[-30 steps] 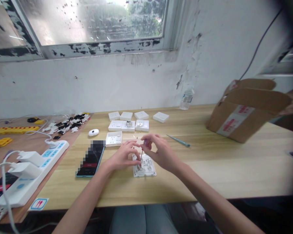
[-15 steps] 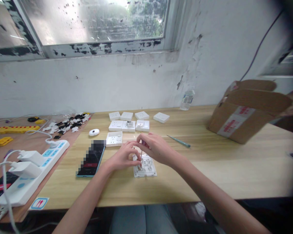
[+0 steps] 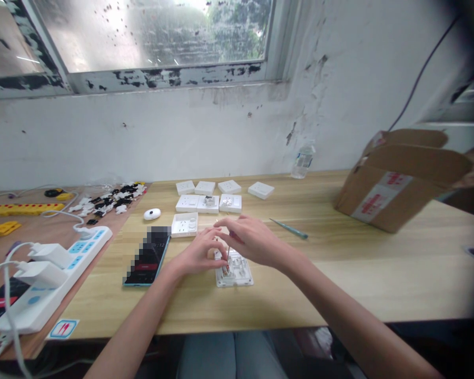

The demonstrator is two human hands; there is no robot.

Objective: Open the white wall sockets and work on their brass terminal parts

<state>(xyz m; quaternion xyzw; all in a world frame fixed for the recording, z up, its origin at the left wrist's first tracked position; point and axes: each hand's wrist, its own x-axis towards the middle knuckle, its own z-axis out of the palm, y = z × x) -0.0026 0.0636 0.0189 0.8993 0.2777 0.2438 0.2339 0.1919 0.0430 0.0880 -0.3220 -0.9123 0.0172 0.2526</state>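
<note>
A white wall socket (image 3: 239, 272) lies back side up on the wooden table (image 3: 300, 284), near its front edge. My right hand (image 3: 253, 239) is closed round a small screwdriver (image 3: 228, 252), which stands nearly upright with its tip in the socket's back. My left hand (image 3: 197, 252) rests on the socket's left edge, fingers curled against it and holding it still.
Several more white sockets (image 3: 207, 202) lie in rows behind my hands. A phone (image 3: 148, 258) lies to the left, beside a white power strip (image 3: 51, 279) with chargers. A teal screwdriver (image 3: 290, 229), a cardboard box (image 3: 398, 179) and a water bottle (image 3: 302, 160) stand to the right.
My right hand has turned over the screwdriver handle and dropped a little, with its fingers now reaching further left. The left hand and the socket have stayed in place.
</note>
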